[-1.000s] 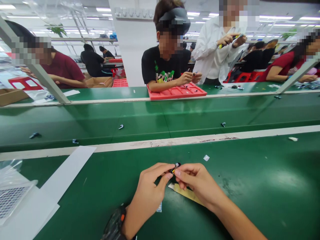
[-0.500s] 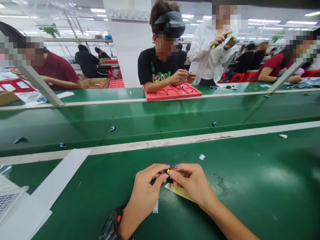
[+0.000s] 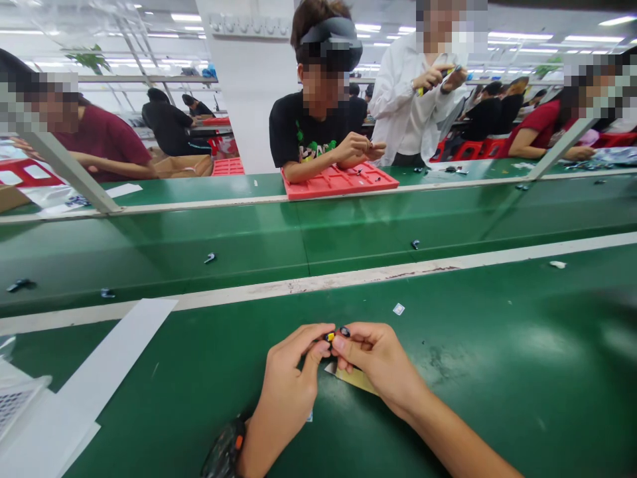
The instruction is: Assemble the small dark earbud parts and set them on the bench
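Note:
My left hand (image 3: 288, 375) pinches a small dark part (image 3: 330, 337) with a yellow patch, between thumb and forefinger. From the other side my right hand (image 3: 385, 362) meets it, thumb and fingers closed on the same part. A rounded dark end (image 3: 344, 330) shows above the right fingertips; fingers cover the rest, so I cannot tell whether it is one piece or two. Beneath the right hand lies a yellowish strip (image 3: 355, 378) on the green bench (image 3: 497, 372). A small printed label (image 3: 399, 309) rests beyond the hands.
Small dark earbud-like parts (image 3: 210, 257) sit spaced along the green conveyor belt (image 3: 269, 232). White paper strips (image 3: 119, 358) and a white basket (image 3: 22, 405) are at left. Across the belt, a person in a headset (image 3: 318, 126) works over a red tray (image 3: 343, 184).
The dark part has turned slightly between my fingers, showing more yellow and a rounder end. Parts on the belt have shifted left. My view has moved a little too.

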{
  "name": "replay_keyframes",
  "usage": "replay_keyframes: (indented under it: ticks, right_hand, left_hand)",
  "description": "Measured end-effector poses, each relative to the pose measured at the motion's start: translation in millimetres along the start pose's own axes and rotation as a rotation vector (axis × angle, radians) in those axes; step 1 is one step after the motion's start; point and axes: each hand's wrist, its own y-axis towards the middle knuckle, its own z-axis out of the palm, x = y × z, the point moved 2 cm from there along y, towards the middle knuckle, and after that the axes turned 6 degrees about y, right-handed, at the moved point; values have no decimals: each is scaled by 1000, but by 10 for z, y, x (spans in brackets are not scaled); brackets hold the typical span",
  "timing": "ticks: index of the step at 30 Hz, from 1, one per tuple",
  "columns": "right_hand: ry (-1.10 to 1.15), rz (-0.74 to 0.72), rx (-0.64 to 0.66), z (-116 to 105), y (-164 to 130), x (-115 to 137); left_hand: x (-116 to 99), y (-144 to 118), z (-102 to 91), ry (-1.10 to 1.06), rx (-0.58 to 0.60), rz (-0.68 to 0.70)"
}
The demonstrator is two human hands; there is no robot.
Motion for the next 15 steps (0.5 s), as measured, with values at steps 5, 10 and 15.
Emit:
replay_keyframes:
  ticks: [5, 10, 15]
  right_hand:
    - [-30, -10, -30, 31, -8, -2]
    - [-44, -1, -12, 4, -21, 34]
    - [-36, -2, 5, -11, -21, 30]
  left_hand:
    - [-6, -9, 2, 63, -31, 32]
    - [-29, 4, 6, 178, -46, 115]
    - [-43, -11, 2, 233, -60, 144]
